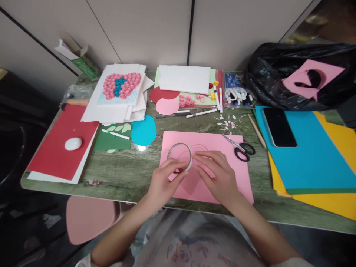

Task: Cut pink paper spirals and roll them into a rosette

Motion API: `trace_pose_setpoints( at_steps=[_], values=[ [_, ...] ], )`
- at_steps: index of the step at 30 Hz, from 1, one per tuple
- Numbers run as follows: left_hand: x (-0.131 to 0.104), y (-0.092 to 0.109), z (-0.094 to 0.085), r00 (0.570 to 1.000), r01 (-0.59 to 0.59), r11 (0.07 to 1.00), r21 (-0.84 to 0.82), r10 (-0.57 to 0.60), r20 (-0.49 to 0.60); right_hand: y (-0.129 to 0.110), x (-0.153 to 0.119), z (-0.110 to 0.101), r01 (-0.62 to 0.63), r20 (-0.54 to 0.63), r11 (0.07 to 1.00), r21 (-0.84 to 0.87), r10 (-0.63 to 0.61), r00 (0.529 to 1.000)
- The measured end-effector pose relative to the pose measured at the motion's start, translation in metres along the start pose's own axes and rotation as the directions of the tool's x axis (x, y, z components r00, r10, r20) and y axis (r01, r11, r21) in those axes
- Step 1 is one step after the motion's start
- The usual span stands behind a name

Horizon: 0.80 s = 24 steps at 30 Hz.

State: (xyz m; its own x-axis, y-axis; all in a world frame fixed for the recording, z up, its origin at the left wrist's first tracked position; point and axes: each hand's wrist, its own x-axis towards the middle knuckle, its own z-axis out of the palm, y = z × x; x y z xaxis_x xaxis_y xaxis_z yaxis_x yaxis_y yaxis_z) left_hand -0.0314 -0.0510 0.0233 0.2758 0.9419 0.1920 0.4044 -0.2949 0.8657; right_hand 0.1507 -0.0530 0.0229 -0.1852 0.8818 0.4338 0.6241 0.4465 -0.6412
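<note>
The left hand (166,178) holds a roll of tape (191,159) by its near edge, thumb and fingers closed on the rim, with the ring upright or slightly tilted above the left half of the pink sheet (214,142). The right hand (218,174), also over the pink sheet, has its thumb and fingertips narrowly apart at the right side of the roll; I cannot tell whether they grip the tape. Faint curved lines (200,147) show on the pink sheet, just beyond the right fingertips. A pair of scissors (237,144) lies across the far right corner of the pink sheet, with 2 black handles reaching past its edge

Right of the pink sheet lie a pencil (257,130) and a blue sheet (311,159), which has a phone (279,127) on top and yellow paper (333,207) under it. Small paper scraps (228,123) are scattered just beyond the pink sheet. To its left are a blue disc (144,130), a green sheet (112,139) and, farther off, a red sheet (55,148) bearing a white oval thing (73,144)
</note>
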Motion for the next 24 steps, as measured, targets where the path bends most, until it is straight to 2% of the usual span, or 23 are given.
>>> trace_pose_setpoints(
  at_steps=[5,12,15,19,24],
  values=[
    [-0.0028,-0.0006,0.003,0.997,-0.064,0.996,0.07,0.066,-0.036,-0.0006,-0.0037,0.0029,-0.065,-0.042,0.997,0.04,0.067,0.997],
    [-0.0048,-0.0001,0.0048,0.991,-0.132,0.983,0.127,0.135,-0.021,-0.0002,-0.0045,0.0031,-0.177,-0.015,0.977,0.121,0.18,0.983],
    [-0.0044,0.0006,0.0043,0.99,-0.131,0.983,0.131,0.136,-0.027,-0.0005,-0.0066,0.005,-0.172,-0.004,0.977,0.124,0.174,0.985],
    [-0.0047,-0.0005,0.0041,0.993,-0.113,0.987,0.114,0.117,-0.027,-0.0011,-0.0076,0.0052,-0.174,-0.062,0.98,0.095,0.18,0.982],
    [-0.0037,-0.001,0.0057,0.991,-0.122,0.985,0.12,0.128,-0.045,-0.0025,-0.0067,0.0048,-0.101,-0.097,0.993,0.056,0.106,0.99]
  ],
)
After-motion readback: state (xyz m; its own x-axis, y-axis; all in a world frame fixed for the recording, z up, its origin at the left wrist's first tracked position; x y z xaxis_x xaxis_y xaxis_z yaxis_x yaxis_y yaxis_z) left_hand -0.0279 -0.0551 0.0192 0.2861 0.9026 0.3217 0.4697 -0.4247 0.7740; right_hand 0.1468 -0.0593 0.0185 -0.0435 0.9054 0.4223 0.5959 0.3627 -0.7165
